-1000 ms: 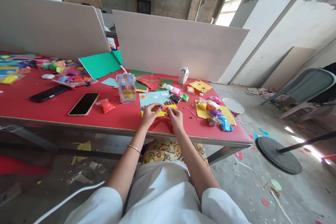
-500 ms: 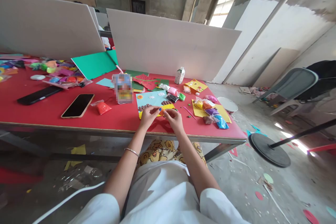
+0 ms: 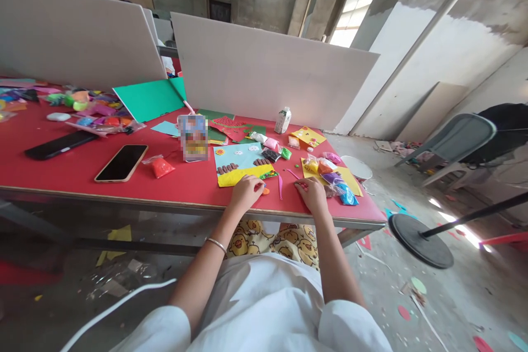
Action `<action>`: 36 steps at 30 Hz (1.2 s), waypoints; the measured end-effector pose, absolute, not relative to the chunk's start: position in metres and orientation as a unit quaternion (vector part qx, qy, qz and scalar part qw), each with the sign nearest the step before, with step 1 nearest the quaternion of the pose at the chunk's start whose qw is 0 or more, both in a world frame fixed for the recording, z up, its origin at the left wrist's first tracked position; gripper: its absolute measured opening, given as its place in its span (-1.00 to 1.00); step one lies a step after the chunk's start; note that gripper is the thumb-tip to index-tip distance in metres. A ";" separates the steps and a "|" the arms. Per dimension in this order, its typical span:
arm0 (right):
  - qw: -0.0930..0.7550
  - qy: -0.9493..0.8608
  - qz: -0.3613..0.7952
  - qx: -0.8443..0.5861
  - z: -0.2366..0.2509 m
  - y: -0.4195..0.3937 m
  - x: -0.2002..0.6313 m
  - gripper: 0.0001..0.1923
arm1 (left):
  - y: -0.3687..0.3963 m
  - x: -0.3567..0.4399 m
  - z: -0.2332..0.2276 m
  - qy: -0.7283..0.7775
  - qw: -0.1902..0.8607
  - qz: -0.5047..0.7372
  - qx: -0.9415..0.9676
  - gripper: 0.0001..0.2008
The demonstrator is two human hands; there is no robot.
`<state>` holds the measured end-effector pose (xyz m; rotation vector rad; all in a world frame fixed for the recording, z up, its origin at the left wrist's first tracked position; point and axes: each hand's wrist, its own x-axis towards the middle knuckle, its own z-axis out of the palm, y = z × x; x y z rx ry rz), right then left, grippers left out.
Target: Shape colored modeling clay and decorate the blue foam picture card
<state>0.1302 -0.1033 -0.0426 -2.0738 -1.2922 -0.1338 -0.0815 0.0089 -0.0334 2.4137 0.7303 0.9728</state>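
My left hand (image 3: 247, 192) rests at the table's front edge, its closed fingertips against a small orange clay piece (image 3: 266, 191). My right hand (image 3: 313, 194) is lower right of a thin pink tool (image 3: 292, 174), fingers pinched at the tabletop; whatever lies between them is hidden. A second pink modelling tool (image 3: 281, 187) lies between the hands. Above my left hand is a light-blue sheet (image 3: 243, 157) with a clay sun, white clouds and brown clay rolls. Its lower part is a yellow strip (image 3: 233, 177), with a green piece with coloured dots (image 3: 269, 174) at the right end.
Bags of coloured clay (image 3: 334, 177) lie on yellow paper at the right. A carton (image 3: 282, 120) stands by the white board (image 3: 264, 66). To the left are a phone (image 3: 122, 163), a black case (image 3: 61, 144), a red clay bag (image 3: 160, 166) and a green sheet (image 3: 150, 99).
My hands were together over the sheet with orange clay between their fingers. They have parted; the right moved right to the tabletop, and the orange piece is now lower, by the left fingertips.
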 end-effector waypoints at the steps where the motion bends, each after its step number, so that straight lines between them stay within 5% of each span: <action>1: 0.358 -0.492 -0.045 -0.792 -0.042 -0.100 0.125 -0.76 | 0.009 -0.081 -0.033 0.262 0.219 0.356 0.870 -0.88; 6: 0.421 -0.487 0.012 -0.765 -0.036 -0.085 0.105 -0.79 | 0.006 -0.075 -0.028 0.226 0.226 0.377 0.870 -0.83; 14: 0.310 -0.529 -0.040 -0.789 -0.034 -0.088 0.126 -0.82 | 0.008 -0.075 -0.031 0.238 0.285 0.413 0.831 -0.83; 36: 0.212 -0.546 -0.082 -0.806 -0.018 -0.046 0.181 -0.62 | 0.008 -0.078 -0.032 0.254 0.322 0.437 0.801 -0.82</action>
